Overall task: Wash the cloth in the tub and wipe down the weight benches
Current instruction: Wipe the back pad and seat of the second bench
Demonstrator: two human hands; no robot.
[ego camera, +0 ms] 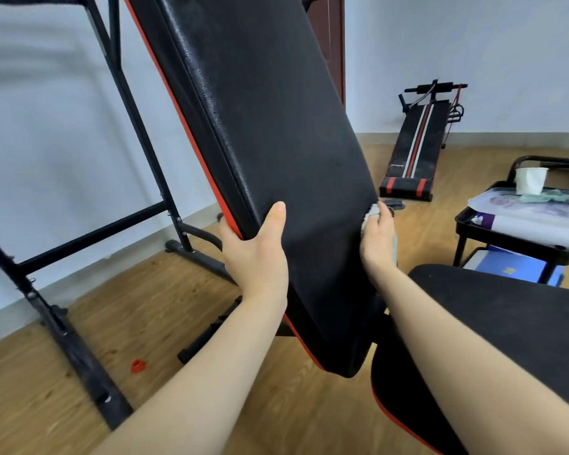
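Head view: left hand (255, 247) grips the tilted backrest (276, 142) at its red left edge. Right hand (378, 238) holds the cloth (370, 213) against the right edge. Backrest's long axis rises up and left; unwiped length lies above the cloth.

- Your left hand (257, 254): bare, thumbnail short and plain.
- Your right hand (378, 238): bare, knuckles uncovered.
- Your left forearm (211, 372): bare down to the frame's lower edge.
- Your right forearm (457, 372): bare likewise.
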